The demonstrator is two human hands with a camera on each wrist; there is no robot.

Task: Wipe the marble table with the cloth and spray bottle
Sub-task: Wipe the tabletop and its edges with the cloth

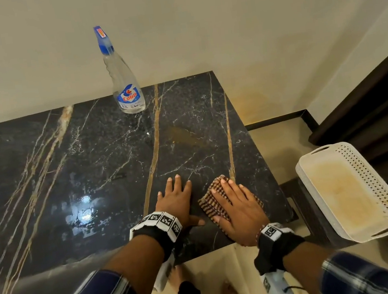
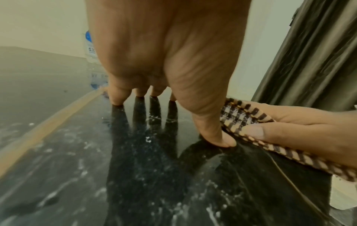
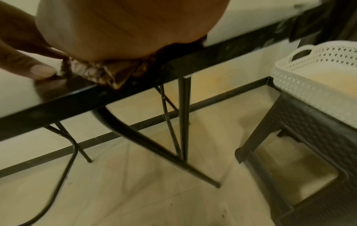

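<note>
1. Your right hand lies flat on the checked cloth in the lower centre-right of the head view, fingers straight and pressing the cloth onto the marble table; it does not curl round the fabric.
2. Your left hand rests just left of the cloth, palm down, fingers spread and straight on the bare marble, holding nothing.
3. In the left wrist view your left thumb touches the stone right beside the cloth's edge, and your right thumb lies across the fabric at the right of the frame.
4. In the right wrist view the cloth sits at the table's near edge, one corner hanging slightly over it, in the upper left of the frame.
5. The spray bottle stands upright at the table's far edge, upper centre of the head view, well apart from both hands.
6. A brownish smear shows on the marble between the bottle and your hands.
7. A white perforated basket sits on a dark stool at the right of the frame, off the table.
</note>
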